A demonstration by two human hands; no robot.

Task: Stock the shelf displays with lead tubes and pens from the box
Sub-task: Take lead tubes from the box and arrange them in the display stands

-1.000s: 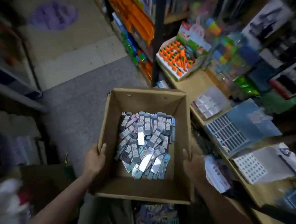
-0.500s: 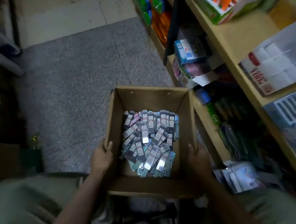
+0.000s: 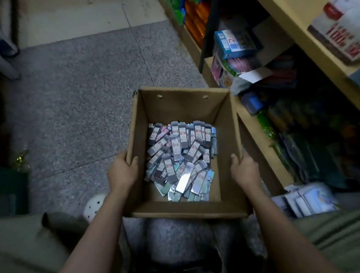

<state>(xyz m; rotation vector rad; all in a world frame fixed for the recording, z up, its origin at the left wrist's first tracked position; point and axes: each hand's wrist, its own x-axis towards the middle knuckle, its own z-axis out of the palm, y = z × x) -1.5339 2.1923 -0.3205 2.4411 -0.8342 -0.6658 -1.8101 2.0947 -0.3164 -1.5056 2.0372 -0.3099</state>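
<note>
Cardboard box (image 3: pixel 187 103) of lead tubes (image 3: pixel 181 157) — left hand (image 3: pixel 122 172) and right hand (image 3: pixel 246 172) gripping opposite walls, beside shelf (image 3: pixel 256 132).

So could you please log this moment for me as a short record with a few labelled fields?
container: open cardboard box, held low over the grey floor
contents: heap of lead tubes; no pens discernible
left hand: grips the box's left wall, thumb inside
right hand: grips the right wall
surroundings: stocked shelves at right
stocking: not yet begun
</note>
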